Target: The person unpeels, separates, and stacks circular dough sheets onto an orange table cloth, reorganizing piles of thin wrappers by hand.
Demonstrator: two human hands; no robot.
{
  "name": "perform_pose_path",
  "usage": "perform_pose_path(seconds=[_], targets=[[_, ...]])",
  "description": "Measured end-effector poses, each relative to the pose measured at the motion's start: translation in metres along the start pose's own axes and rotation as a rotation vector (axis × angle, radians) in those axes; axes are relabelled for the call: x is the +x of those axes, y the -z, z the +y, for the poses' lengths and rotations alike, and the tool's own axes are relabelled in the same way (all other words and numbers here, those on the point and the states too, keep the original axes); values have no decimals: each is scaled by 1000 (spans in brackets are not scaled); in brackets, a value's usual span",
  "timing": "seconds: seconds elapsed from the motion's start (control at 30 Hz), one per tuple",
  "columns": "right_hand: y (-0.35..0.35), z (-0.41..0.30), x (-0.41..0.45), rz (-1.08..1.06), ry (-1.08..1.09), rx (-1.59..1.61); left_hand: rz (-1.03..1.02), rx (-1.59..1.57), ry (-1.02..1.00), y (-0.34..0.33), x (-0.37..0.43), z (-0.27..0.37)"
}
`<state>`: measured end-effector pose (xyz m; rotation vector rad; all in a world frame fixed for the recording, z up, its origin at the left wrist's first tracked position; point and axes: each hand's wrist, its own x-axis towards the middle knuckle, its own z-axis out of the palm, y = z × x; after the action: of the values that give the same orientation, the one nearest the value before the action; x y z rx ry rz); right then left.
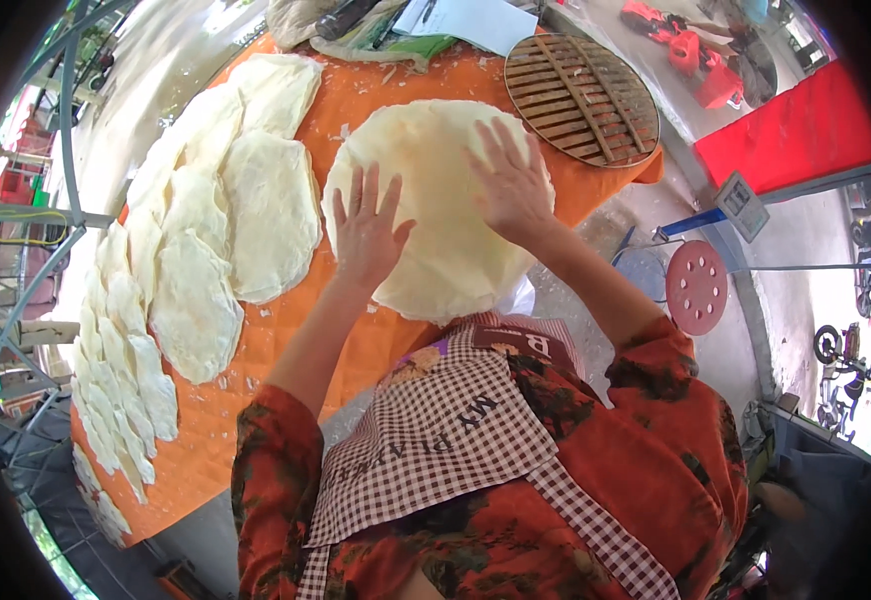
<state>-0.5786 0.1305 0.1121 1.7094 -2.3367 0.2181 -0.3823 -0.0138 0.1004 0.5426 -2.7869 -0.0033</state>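
A large, thin, round sheet of pale dough (435, 225) lies before me on an orange table cover (214, 420), close to its near edge. Flat on its left part rests my left hand (372, 225), fingers apart and thumb out. My right hand (510, 180) is spread over the upper right part of the same sheet. Neither hand grips anything. To the left, similar flat sheets (270, 217) overlap one another in rows along the table. One more sheet (195, 307) lies at the front of those rows.
A round slatted bamboo rack (582, 101) sits at the table's far right corner. Papers (469, 22) and a cloth bag lie at the far edge. On the right stand a scale display (741, 206) and a red round stool (696, 287) with holes. Metal poles (68, 112) rise on the left.
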Motion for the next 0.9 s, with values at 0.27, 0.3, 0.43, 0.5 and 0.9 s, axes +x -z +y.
perform_pose_path(seconds=[0.27, 0.3, 0.43, 0.5, 0.9], targets=[[-110, 62, 28, -224, -95, 184, -243, -23, 191, -80, -2, -50], [-112, 62, 27, -241, -92, 180, -251, -36, 197, -81, -2, -50], [-116, 59, 27, -221, -77, 172, -237, -55, 195, -82, 1, -56], [-114, 62, 25, -235, -88, 170, -225, -35, 176, -80, 3, -52], [-54, 18, 38, -246, -69, -119, -187, 64, -46, -117, 96, -61]])
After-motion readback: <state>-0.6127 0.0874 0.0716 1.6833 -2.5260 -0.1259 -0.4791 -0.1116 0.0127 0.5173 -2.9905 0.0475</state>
